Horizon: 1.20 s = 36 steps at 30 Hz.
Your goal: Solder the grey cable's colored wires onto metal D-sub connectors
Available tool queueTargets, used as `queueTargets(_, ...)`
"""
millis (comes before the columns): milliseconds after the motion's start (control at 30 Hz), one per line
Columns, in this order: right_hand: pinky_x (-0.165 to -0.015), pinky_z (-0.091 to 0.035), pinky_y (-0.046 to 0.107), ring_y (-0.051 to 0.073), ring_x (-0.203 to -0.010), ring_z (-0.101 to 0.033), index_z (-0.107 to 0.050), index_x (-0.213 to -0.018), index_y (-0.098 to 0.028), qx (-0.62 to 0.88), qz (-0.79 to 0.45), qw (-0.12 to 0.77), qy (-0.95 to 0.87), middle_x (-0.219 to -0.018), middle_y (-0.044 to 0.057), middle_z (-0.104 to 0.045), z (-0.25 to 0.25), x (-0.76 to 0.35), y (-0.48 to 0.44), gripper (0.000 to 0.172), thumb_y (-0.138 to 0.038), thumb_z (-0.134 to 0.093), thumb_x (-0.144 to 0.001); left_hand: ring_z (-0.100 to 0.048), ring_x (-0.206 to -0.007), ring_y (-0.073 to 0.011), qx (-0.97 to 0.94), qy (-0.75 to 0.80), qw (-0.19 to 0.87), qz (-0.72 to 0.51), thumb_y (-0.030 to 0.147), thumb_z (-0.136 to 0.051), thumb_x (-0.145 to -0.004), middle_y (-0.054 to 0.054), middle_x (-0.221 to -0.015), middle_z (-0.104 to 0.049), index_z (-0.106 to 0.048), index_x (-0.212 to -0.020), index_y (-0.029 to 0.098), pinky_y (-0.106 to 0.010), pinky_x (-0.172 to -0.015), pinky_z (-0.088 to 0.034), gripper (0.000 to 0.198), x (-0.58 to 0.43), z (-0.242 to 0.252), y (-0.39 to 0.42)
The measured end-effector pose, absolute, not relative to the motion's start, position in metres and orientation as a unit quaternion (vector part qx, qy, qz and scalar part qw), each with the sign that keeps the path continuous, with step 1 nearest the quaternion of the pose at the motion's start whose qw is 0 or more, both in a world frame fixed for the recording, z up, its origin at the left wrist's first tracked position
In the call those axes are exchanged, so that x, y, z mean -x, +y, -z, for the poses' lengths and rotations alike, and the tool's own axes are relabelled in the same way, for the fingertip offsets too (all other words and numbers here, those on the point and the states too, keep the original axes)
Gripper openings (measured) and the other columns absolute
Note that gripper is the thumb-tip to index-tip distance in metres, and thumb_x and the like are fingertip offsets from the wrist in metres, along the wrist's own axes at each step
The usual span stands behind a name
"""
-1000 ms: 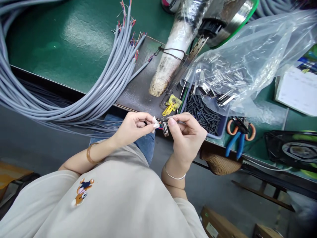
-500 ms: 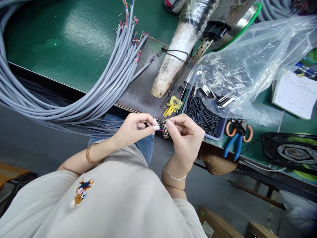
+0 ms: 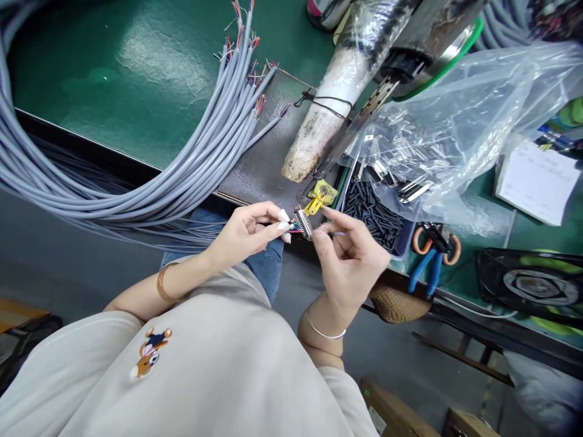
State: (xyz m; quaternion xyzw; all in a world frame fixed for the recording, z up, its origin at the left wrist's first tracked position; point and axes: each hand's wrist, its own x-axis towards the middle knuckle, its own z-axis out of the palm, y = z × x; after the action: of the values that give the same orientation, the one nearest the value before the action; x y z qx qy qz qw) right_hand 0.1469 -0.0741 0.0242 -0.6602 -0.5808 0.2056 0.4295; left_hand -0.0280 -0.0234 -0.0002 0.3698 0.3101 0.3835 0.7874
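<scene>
In the head view my left hand (image 3: 255,233) pinches the wire end of a cable just behind a metal multi-pin connector (image 3: 303,224). Short coloured wires run from my fingertips into the connector's pin side. My right hand (image 3: 348,255) is at the connector's other side, its thumb tip close to the shell and its index finger raised apart from it. Whether the thumb touches the shell I cannot tell. Just beyond the connector a yellow clip-like tool (image 3: 315,203) lies by a yellow piece at the bench edge.
A thick bundle of grey cables (image 3: 182,176) with stripped ends lies on the left. A soldering iron stand-like white wrapped tube (image 3: 319,121) points toward me. To the right are a bin of black sleeves (image 3: 371,209), a plastic bag of connectors (image 3: 410,145), blue-handled pliers (image 3: 426,270) and a notepad (image 3: 537,182).
My right thumb and index finger have parted, and the hand has shifted slightly right. The connector has turned so its row of pins shows more. My left hand keeps its pinch.
</scene>
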Motion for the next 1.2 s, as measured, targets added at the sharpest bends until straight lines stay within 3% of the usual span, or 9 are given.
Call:
queueTargets(200, -0.048, -0.042, 0.025, 0.011, -0.054, -0.055, -0.077, -0.11, -0.023, 0.628, -0.341, 0.444, -0.54, -0.075, 0.0, -0.072, -0.018, -0.145, -0.073, 0.025, -0.037, -0.07, -0.091, -0.048, -0.044, -0.0046, -0.425, 0.32, 0.735, -0.42, 0.041, -0.083, -0.08, -0.001, -0.071, -0.07, -0.065, -0.08, 0.016, -0.019, -0.041, -0.037, 0.03, 0.029, 0.003, -0.025)
queueTargets(333, -0.047, -0.039, 0.025, 0.009, -0.049, -0.046, -0.078, -0.11, -0.025, 0.643, -0.287, 0.433, -0.563, -0.067, -0.002, -0.065, -0.018, -0.141, -0.072, 0.023, -0.036, -0.07, -0.091, -0.065, -0.069, -0.0128, -0.597, 0.305, 0.575, -0.469, 0.026, -0.074, -0.087, -0.005, -0.076, -0.072, -0.072, -0.075, 0.016, -0.024, -0.067, -0.051, 0.016, 0.029, 0.004, -0.027)
queueTargets(433, -0.047, -0.036, 0.025, 0.008, -0.048, -0.044, -0.077, -0.115, -0.027, 0.643, -0.24, 0.421, -0.593, -0.066, -0.004, -0.062, -0.017, -0.143, -0.074, 0.024, -0.032, -0.068, -0.094, -0.063, -0.068, -0.0124, -0.639, 0.33, 0.511, -0.472, 0.021, -0.071, -0.088, -0.006, -0.075, -0.072, -0.073, -0.077, 0.016, -0.024, -0.065, -0.049, 0.013, 0.028, 0.003, -0.027)
queueTargets(600, -0.047, -0.034, 0.023, 0.007, -0.047, -0.044, -0.074, -0.119, -0.03, 0.592, -0.122, 0.428, -0.672, -0.065, -0.007, -0.063, -0.016, -0.151, -0.074, 0.029, -0.019, -0.072, -0.091, -0.054, -0.057, -0.0078, -0.559, 0.38, 0.593, -0.436, 0.025, -0.075, -0.084, -0.004, -0.073, -0.07, -0.072, -0.08, 0.013, -0.019, -0.051, -0.041, 0.013, 0.027, 0.0, -0.022)
queueTargets(767, -0.05, -0.04, 0.021, 0.005, -0.048, -0.051, -0.072, -0.095, -0.022, 0.539, -0.042, 0.379, -0.751, -0.066, -0.006, -0.066, -0.012, -0.153, -0.073, 0.01, -0.014, -0.07, -0.091, -0.038, -0.046, -0.0033, -0.541, 0.383, 0.639, -0.39, 0.023, -0.074, -0.082, 0.001, -0.061, -0.059, -0.07, -0.079, 0.012, -0.018, -0.045, -0.031, 0.012, 0.028, -0.003, -0.019)
queueTargets(900, -0.041, -0.034, 0.023, 0.007, -0.04, -0.043, -0.069, -0.094, -0.026, 0.572, -0.075, 0.513, -0.636, -0.06, -0.008, -0.056, -0.014, -0.15, -0.075, 0.002, -0.026, -0.066, -0.094, -0.04, -0.046, -0.0034, -0.5, 0.403, 0.663, -0.384, 0.024, -0.078, -0.078, 0.001, -0.061, -0.059, -0.068, -0.076, 0.013, -0.017, -0.044, -0.032, 0.015, 0.027, -0.004, -0.02)
queueTargets(1000, -0.036, -0.03, 0.024, 0.009, -0.037, -0.046, -0.065, -0.111, -0.028, 0.548, -0.065, 0.634, -0.542, -0.06, -0.009, -0.056, -0.015, -0.146, -0.075, 0.015, -0.031, -0.063, -0.097, -0.04, -0.046, -0.0026, -0.476, 0.404, 0.673, -0.397, 0.024, -0.08, -0.076, 0.001, -0.061, -0.06, -0.068, -0.077, 0.013, -0.016, -0.044, -0.032, 0.016, 0.026, -0.004, -0.019)
queueTargets(1100, -0.04, -0.043, 0.022, 0.009, -0.047, -0.063, -0.062, -0.117, -0.027, 0.573, -0.065, 0.615, -0.537, -0.081, -0.005, -0.076, -0.01, -0.143, -0.076, 0.022, -0.017, -0.062, -0.097, -0.045, -0.048, -0.0029, -0.462, 0.402, 0.672, -0.416, 0.024, -0.081, -0.074, -0.002, -0.069, -0.067, -0.068, -0.077, 0.012, -0.015, -0.044, -0.035, 0.017, 0.026, -0.003, -0.016)
queueTargets(1200, -0.064, -0.063, 0.026, 0.015, -0.077, -0.079, -0.066, -0.105, -0.023, 0.602, -0.117, 0.551, -0.567, -0.098, 0.001, -0.081, -0.001, -0.141, -0.076, 0.014, -0.014, -0.066, -0.094, -0.051, -0.051, -0.0041, -0.45, 0.405, 0.671, -0.428, 0.027, -0.083, -0.073, -0.004, -0.076, -0.071, -0.067, -0.077, 0.013, -0.015, -0.046, -0.041, 0.021, 0.025, -0.003, -0.014)
